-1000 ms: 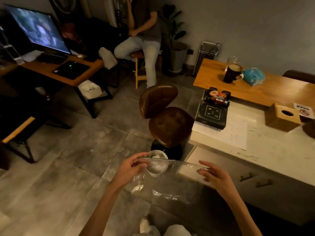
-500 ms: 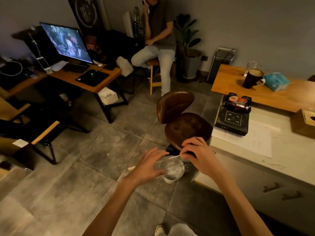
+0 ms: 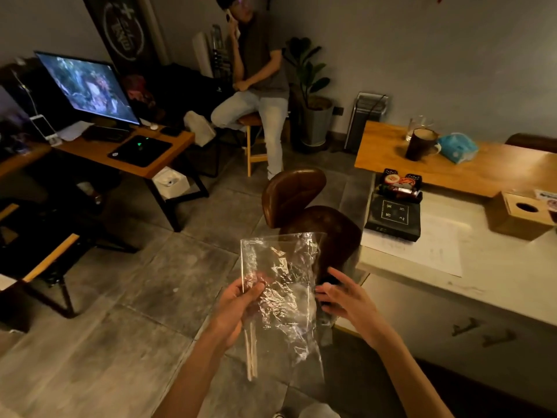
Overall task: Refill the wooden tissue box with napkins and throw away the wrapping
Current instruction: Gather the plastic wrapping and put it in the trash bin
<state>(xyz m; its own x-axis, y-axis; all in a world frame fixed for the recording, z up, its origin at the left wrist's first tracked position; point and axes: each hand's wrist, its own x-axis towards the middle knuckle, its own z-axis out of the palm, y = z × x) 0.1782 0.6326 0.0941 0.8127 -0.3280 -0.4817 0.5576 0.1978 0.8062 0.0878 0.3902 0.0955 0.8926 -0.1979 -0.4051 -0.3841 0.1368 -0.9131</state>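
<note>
The clear plastic wrapping (image 3: 283,267) stands upright and crinkled in front of me, empty. My left hand (image 3: 238,300) pinches its lower left edge. My right hand (image 3: 346,297) is beside the wrapping's right edge with fingers spread, fingertips just touching the plastic. The wooden tissue box (image 3: 518,212), with a round hole in its top, sits at the far right on the white counter (image 3: 497,267), out of reach of both hands. A blue tissue pack (image 3: 458,147) lies on the wooden table (image 3: 497,173) behind it.
A brown leather stool (image 3: 313,212) stands right behind the wrapping, against the counter. A black box (image 3: 393,218) and papers lie on the counter. A dark mug (image 3: 420,144) is on the wooden table. A person (image 3: 259,86) sits at the back. Left, a desk carries a monitor (image 3: 87,89).
The wrapping was held low between both hands over a white container on the floor. It now stands upright in my left hand, and my right hand has opened beside it.
</note>
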